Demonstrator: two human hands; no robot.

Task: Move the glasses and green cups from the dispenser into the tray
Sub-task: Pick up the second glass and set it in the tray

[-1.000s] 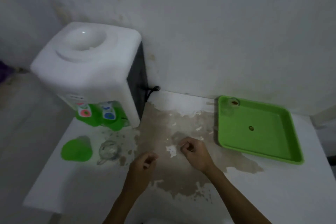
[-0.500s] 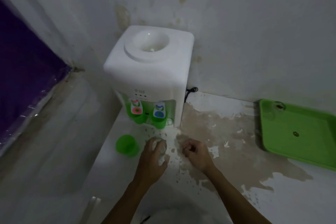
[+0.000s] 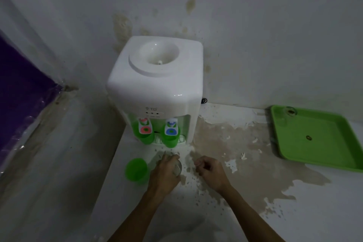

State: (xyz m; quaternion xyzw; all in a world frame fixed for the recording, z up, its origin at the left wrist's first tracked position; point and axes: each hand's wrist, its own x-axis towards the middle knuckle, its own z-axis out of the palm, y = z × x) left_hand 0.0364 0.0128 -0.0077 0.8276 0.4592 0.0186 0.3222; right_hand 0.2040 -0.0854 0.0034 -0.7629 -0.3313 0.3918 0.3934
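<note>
Glass (image 3: 177,167), clear, 1 item: stood on the white table (image 3: 314,212) in front of the dispenser, enclosed by the left hand (image 3: 164,173), whose fingers curled around its wall, probably gripping it for the carry to the tray. Right hand (image 3: 211,171), at 3 o'clock of the glass: loosely fisted, fingers together, held nothing, likely waiting its turn. Green cup (image 3: 136,169), 1 item: upright at 9 o'clock of the glass, just beside the left hand, untouched. Green cups, 2 items, under the red tap (image 3: 143,138) and the blue tap (image 3: 170,140): parked in the bay of the dispenser (image 3: 157,84), at 12 o'clock. Tray (image 3: 324,151), green, far at 2 o'clock: 1 clear glass (image 3: 290,113) sat in its back corner, so most remained unmoved.
</note>
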